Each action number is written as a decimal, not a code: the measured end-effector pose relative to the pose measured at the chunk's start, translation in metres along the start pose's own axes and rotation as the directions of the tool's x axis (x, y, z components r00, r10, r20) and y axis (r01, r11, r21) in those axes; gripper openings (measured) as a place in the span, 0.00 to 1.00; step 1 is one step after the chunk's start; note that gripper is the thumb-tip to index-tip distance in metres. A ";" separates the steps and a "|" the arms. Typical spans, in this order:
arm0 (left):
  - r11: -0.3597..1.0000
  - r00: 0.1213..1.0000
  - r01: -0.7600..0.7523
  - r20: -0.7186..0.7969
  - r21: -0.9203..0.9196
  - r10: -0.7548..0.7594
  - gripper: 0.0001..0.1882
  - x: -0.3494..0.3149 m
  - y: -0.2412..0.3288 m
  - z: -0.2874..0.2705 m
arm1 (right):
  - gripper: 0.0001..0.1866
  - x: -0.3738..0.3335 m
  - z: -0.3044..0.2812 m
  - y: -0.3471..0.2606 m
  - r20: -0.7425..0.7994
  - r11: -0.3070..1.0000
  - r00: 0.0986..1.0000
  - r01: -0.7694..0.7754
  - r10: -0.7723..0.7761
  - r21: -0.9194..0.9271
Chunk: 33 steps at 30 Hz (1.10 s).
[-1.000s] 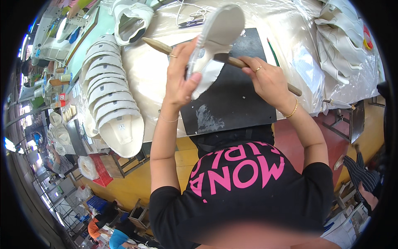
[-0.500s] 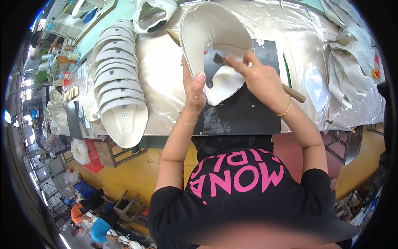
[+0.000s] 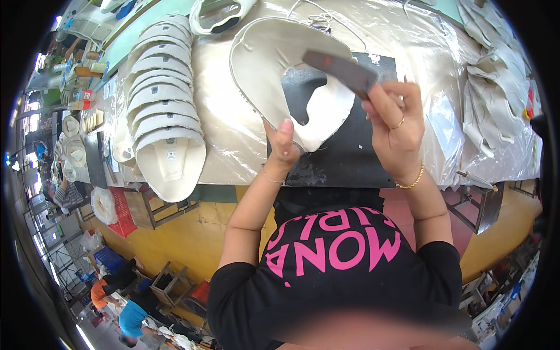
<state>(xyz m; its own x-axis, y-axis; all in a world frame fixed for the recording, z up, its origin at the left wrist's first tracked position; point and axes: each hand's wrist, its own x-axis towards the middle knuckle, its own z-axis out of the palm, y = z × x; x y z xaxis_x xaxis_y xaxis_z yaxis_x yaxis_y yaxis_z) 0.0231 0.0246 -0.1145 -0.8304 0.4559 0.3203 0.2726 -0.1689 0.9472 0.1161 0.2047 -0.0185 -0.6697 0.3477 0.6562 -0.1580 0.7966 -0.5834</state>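
A cream-white shoe upper [image 3: 265,55], curved around an open middle, is held tilted over the black board [image 3: 350,166]. My left hand [image 3: 284,143] grips its near edge, thumb on the facing side and fingers hidden behind. In my right hand [image 3: 399,125] is a hammer [image 3: 341,67], smeared by motion. Its dark head is raised above the right part of the upper, apart from it as far as I can judge. My right fingers are wrapped round the handle, which is mostly hidden.
Left of the board lies a long overlapping row of white shoe uppers [image 3: 169,105]. Another upper [image 3: 219,14] rests at the back. More white pieces [image 3: 496,93] are piled at the right. White cord [image 3: 326,20] curls across the plastic-covered table [image 3: 224,140].
My right hand has lifted the hammer and turned it, so its head is higher and further right. The upper has tipped left and downward, with my left hand slightly lower.
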 end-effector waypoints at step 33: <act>0.803 0.867 -0.497 0.239 0.330 0.438 0.44 0.014 0.026 0.009 | 0.27 -0.026 -0.043 -0.006 0.209 0.981 0.977 0.082 -0.045 -0.173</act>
<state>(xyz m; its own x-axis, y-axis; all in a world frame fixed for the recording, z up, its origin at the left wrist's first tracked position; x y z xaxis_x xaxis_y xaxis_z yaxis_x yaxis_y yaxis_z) 0.0230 0.0339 -0.0856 -0.4844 0.5296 0.6963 0.7914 -0.0740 0.6068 0.1658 0.2118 -0.0117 -0.7990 0.2007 0.5668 -0.0842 0.8960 -0.4360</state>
